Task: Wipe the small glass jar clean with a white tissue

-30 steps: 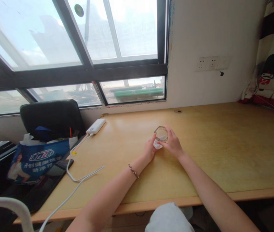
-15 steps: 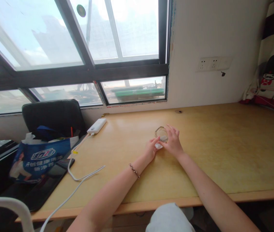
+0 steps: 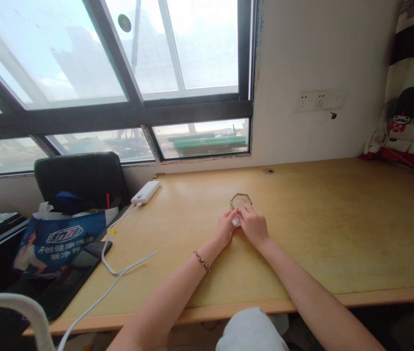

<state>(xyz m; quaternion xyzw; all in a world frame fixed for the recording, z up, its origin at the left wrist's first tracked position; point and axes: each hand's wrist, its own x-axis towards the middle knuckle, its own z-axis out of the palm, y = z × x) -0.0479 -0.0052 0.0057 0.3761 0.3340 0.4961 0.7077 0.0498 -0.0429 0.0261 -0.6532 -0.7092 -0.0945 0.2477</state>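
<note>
A see-through, many-sided glass dish [image 3: 241, 199] with a dark-edged rim rests on the wooden table, just beyond my fingertips. Between my two hands is a small, soft white wad that looks like tissue [image 3: 235, 222]. My left hand [image 3: 226, 228], with a braided bracelet at its wrist, is closed on the wad from the left. From the right, my right hand [image 3: 254, 225] has its fingers drawn together on it, close to the dish's near rim. The fingertips of both hands almost meet and hide part of the dish's near side.
On the table's left side [image 3: 178, 273] lies a white power bank [image 3: 146, 192] with a white cable [image 3: 119, 271] plugged in. A blue printed bag [image 3: 64, 239] sits on a black chair [image 3: 81, 173] at the left, by a dark glossy panel [image 3: 79, 263]. Wall sockets [image 3: 312, 100] are behind.
My right hand has left the right side of the glass dish and moved left and nearer, closing in against my left hand at the white tissue. The view has shifted slightly.
</note>
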